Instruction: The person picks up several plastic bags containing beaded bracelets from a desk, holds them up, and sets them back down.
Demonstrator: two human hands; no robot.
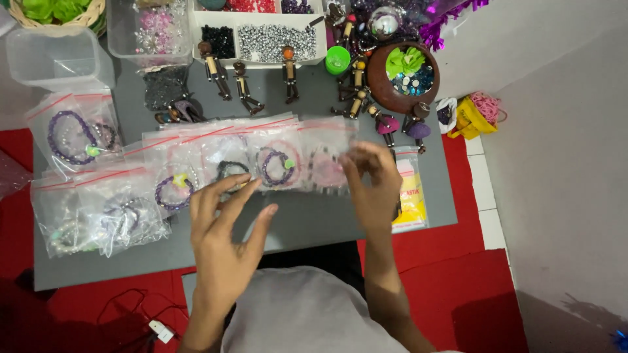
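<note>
Grey matting (327,222) covers the low surface seen from the head camera, laid over a red cloth (458,261), and a row of clear zip bags with red seal strips lies across it. The left hand (226,238) hovers with its fingers spread and loose, gripping nothing, just above the near edge of the bag with a black bracelet (229,168). The right hand (373,186) is also released, its fingertips resting on or just over the bag with a pink bracelet (325,167); whether they press it cannot be told. Between those two lies the bag with a purple bracelet and green bead (278,167). Further left sit more bagged bracelets (98,209), some purple, some pale. A yellow packet (411,199) lies just right of the right hand. Behind the row stand small wooden figures (243,88), a white tray of beads (278,42), a green cup (337,60) and a brown bowl (379,82) holding green leaves and blue stones.
</note>
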